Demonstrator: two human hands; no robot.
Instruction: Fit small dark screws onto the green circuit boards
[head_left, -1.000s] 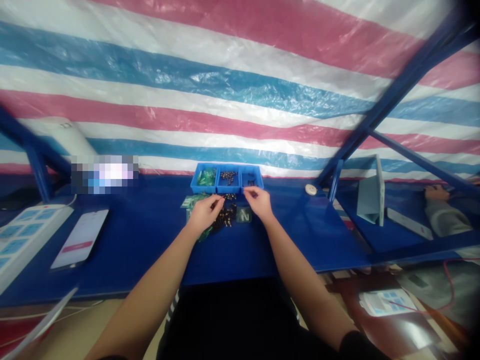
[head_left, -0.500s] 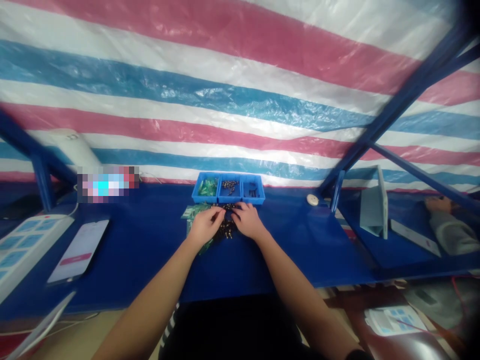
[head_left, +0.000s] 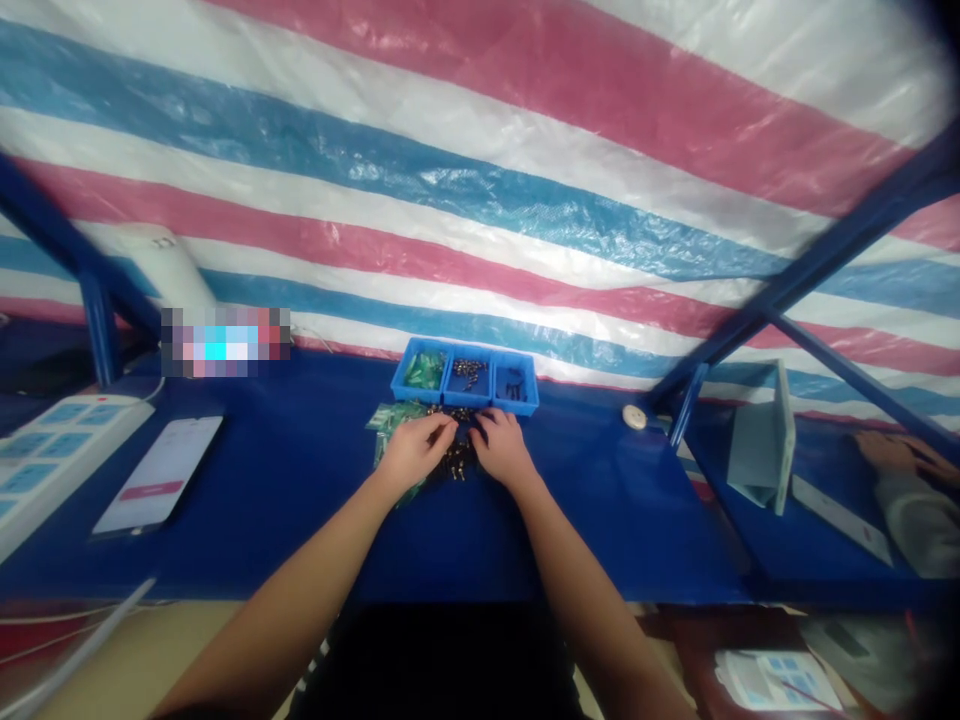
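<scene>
My left hand (head_left: 418, 448) is over the left side of a loose pile on the blue table, its thumb and forefinger pressed together; anything between them is too small to make out. On the pile's right side, my right hand (head_left: 501, 446) has its bent fingers somewhat apart, with nothing visible in them. Between the hands lie small dark and brass-coloured parts (head_left: 455, 463). Green flat pieces (head_left: 386, 418) spread by my left hand, partly hidden by it. Just behind stands a blue three-compartment tray (head_left: 465, 400) with green pieces, brass-and-dark parts and black parts, from left to right.
A phone (head_left: 159, 475) and a white power strip (head_left: 64, 450) lie at the left. A round cream-coloured object (head_left: 634, 417) sits near the blue frame post (head_left: 688, 405). Beyond it are a grey-green stand (head_left: 761, 445) and another person's hands (head_left: 889, 450). Striped sheeting (head_left: 465, 200) hangs behind.
The camera view has tilted and shifted slightly. My right hand has drawn a little away from my left, widening the gap between them. A second hand of the other person now shows.
</scene>
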